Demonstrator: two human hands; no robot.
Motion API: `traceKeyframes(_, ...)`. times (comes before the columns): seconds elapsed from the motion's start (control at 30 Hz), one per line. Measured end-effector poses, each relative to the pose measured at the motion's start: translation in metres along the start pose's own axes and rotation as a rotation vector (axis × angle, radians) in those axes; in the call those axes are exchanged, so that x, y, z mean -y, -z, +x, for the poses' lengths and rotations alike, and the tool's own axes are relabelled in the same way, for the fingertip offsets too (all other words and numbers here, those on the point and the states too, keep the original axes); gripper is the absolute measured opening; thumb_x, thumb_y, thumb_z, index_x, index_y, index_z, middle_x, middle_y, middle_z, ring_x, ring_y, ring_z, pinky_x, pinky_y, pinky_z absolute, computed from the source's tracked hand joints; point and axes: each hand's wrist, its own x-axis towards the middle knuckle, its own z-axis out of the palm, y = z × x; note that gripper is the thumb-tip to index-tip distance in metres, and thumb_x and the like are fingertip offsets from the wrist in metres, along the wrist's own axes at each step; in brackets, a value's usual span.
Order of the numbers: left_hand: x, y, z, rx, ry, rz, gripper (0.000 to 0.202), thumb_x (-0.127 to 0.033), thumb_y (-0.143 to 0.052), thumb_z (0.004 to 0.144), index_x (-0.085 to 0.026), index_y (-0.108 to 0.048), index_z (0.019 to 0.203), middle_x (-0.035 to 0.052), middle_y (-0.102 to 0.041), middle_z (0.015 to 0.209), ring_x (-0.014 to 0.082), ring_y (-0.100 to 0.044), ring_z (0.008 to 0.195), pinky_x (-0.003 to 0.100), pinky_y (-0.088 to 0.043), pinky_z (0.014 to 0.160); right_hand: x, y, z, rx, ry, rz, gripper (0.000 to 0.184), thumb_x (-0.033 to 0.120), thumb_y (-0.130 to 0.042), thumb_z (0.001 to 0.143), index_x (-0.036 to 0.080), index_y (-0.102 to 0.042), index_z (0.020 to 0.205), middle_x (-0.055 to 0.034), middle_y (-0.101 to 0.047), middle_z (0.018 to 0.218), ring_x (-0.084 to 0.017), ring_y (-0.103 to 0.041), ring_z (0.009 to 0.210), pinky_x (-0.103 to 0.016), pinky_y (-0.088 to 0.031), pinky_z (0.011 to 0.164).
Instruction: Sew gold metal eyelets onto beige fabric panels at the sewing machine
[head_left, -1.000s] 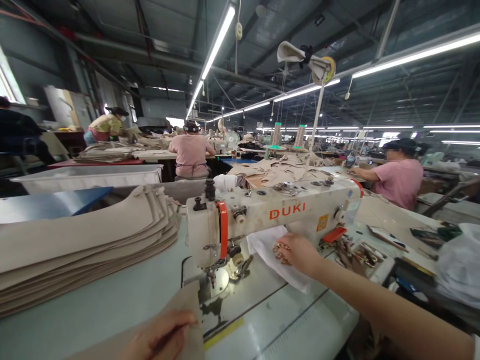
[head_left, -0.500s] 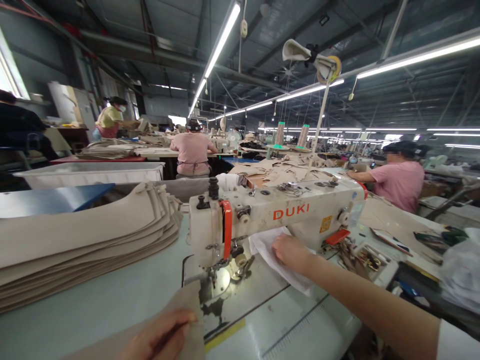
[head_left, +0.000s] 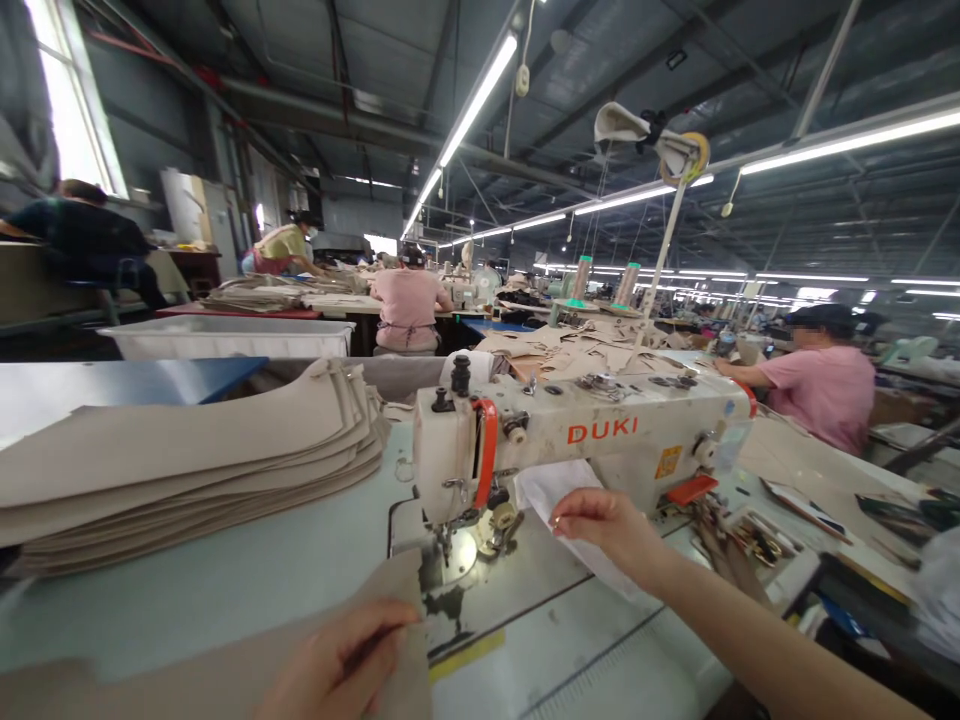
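Observation:
My left hand (head_left: pixel 341 655) is closed on the edge of a beige fabric panel (head_left: pixel 409 615), just in front of the sewing machine's needle area. My right hand (head_left: pixel 607 530) hovers over a white cloth (head_left: pixel 551 490) under the machine's arm. Its thumb and forefinger are pinched together on something small and pale that I cannot make out. The white sewing machine (head_left: pixel 540 440), marked DUKI, stands before me with its lamp lighting the needle plate (head_left: pixel 459 555).
A stack of beige panels (head_left: pixel 225 470) lies on the table at left. An open tray of small parts (head_left: pixel 761 540) sits right of the machine. Thread cones (head_left: pixel 581 280) stand behind it. Several people work farther off, one in a pink shirt (head_left: pixel 821 390) at right.
The view has swung left, so everything sits farther right. My right hand has come up off the white cloth with its fingertips pinched. My left hand keeps its grip on the beige panel.

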Motion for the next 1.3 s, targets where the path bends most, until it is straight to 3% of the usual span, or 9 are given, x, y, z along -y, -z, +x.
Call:
traceKeyframes(0.13, -0.003, -0.003, -0.003, 0.000, 0.003, 0.005, 0.030, -0.036, -0.045, 0.076, -0.022, -0.071, 0.083, -0.0019, -0.064, 0.061, 0.0145, -0.056, 0.049, 0.023, -0.047, 0.052, 0.020, -0.025, -0.019, 0.090, -0.066, 0.406, 0.029, 0.038, -0.075, 0.061, 0.018, -0.057, 0.073, 0.0017, -0.064, 0.067, -0.012, -0.061, 0.062, -0.025, -0.046, 0.063)
traceKeyframes(0.23, -0.003, -0.003, -0.007, 0.011, -0.024, 0.023, 0.027, -0.030, -0.045, 0.080, -0.021, -0.070, 0.085, -0.0017, -0.064, 0.063, 0.0138, -0.055, 0.051, 0.022, -0.046, 0.052, 0.028, -0.053, -0.028, 0.178, -0.138, 0.535, 0.027, 0.032, -0.074, 0.061, 0.018, -0.052, 0.068, 0.0028, -0.064, 0.063, -0.011, -0.059, 0.055, -0.023, -0.045, 0.056)
traceKeyframes(0.37, -0.005, -0.001, -0.015, -0.059, -0.174, 0.078, 0.023, -0.025, -0.046, 0.084, -0.022, -0.069, 0.084, 0.0010, -0.069, 0.076, 0.0152, -0.061, 0.067, 0.022, -0.048, 0.065, 0.030, -0.087, -0.032, 0.297, -0.251, 0.598, 0.015, 0.026, -0.070, 0.062, 0.014, -0.064, 0.068, -0.0012, -0.066, 0.066, -0.011, -0.060, 0.057, -0.023, -0.047, 0.060)
traceKeyframes(0.47, -0.006, -0.001, -0.019, -0.085, -0.283, 0.112, 0.023, -0.021, -0.046, 0.086, -0.023, -0.068, 0.085, 0.0005, -0.069, 0.079, 0.0142, -0.063, 0.073, 0.020, -0.047, 0.070, 0.028, -0.101, -0.030, 0.341, -0.312, 0.691, 0.021, 0.025, -0.076, 0.058, 0.012, -0.071, 0.074, -0.0039, -0.068, 0.071, -0.012, -0.062, 0.062, -0.025, -0.049, 0.066)
traceKeyframes(0.6, -0.006, -0.002, -0.018, -0.083, -0.309, 0.100, 0.022, -0.017, -0.048, 0.086, -0.024, -0.069, 0.086, -0.0011, -0.069, 0.078, 0.0120, -0.063, 0.072, 0.017, -0.046, 0.069, 0.025, -0.109, -0.023, 0.343, -0.357, 0.700, 0.034, 0.025, -0.085, 0.046, 0.014, -0.072, 0.075, -0.0034, -0.069, 0.071, -0.013, -0.064, 0.063, -0.028, -0.051, 0.070)
traceKeyframes(0.73, -0.007, -0.002, -0.015, -0.103, -0.260, 0.053, 0.022, -0.015, -0.050, 0.084, -0.024, -0.070, 0.084, -0.0005, -0.070, 0.078, 0.0129, -0.063, 0.072, 0.018, -0.046, 0.068, 0.019, -0.115, -0.016, 0.338, -0.322, 0.618, 0.037, 0.034, -0.086, 0.048, 0.015, -0.072, 0.076, -0.0017, -0.067, 0.065, -0.012, -0.063, 0.057, -0.028, -0.051, 0.065)
traceKeyframes(0.93, -0.007, 0.000, -0.015, -0.095, -0.152, -0.011, 0.024, -0.016, -0.050, 0.083, -0.024, -0.073, 0.085, 0.0003, -0.071, 0.077, 0.0150, -0.063, 0.070, 0.020, -0.045, 0.066, 0.010, -0.115, -0.013, 0.368, -0.147, 0.509, 0.035, 0.043, -0.081, 0.058, 0.016, -0.074, 0.079, -0.0008, -0.065, 0.062, -0.014, -0.061, 0.057, -0.029, -0.051, 0.062)
traceKeyframes(1.13, -0.012, 0.002, -0.015, -0.113, -0.118, -0.042, 0.023, -0.020, -0.050, 0.083, -0.022, -0.073, 0.086, 0.0017, -0.069, 0.075, 0.0156, -0.059, 0.067, 0.022, -0.045, 0.069, 0.020, -0.111, -0.017, 0.242, 0.096, 0.368, 0.020, 0.038, -0.077, 0.065, 0.021, -0.076, 0.076, -0.0029, -0.069, 0.078, -0.015, -0.062, 0.071, -0.026, -0.049, 0.066)
traceKeyframes(1.3, -0.010, 0.002, -0.015, -0.076, -0.090, -0.059, 0.024, -0.021, -0.049, 0.082, -0.022, -0.073, 0.085, 0.0013, -0.067, 0.073, 0.0139, -0.055, 0.060, 0.022, -0.043, 0.063, 0.020, -0.114, -0.018, 0.306, -0.027, 0.401, 0.026, 0.044, -0.075, 0.066, 0.021, -0.076, 0.080, -0.0019, -0.069, 0.068, -0.015, -0.063, 0.065, -0.027, -0.050, 0.065)
